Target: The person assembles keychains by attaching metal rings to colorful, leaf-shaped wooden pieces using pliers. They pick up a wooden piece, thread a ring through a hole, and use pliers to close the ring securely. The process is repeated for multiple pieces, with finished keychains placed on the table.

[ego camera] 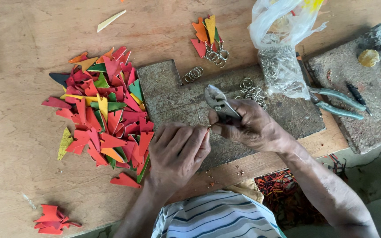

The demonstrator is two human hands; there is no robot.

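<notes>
Right hand [254, 128]: I see its fingers wrapped around silver pliers [219, 103].
Left hand [177, 152]: fingers pinch a small ring [208, 128] at the plier handles, over the grey board [168, 94].
Risk: I judge the ring could spring away — the pinch is tiny.
Plastic bag [278, 39]: holds metal rings, mouth open.
Table [18, 145]: heaped red, green and yellow leather pieces [104, 108].
</notes>
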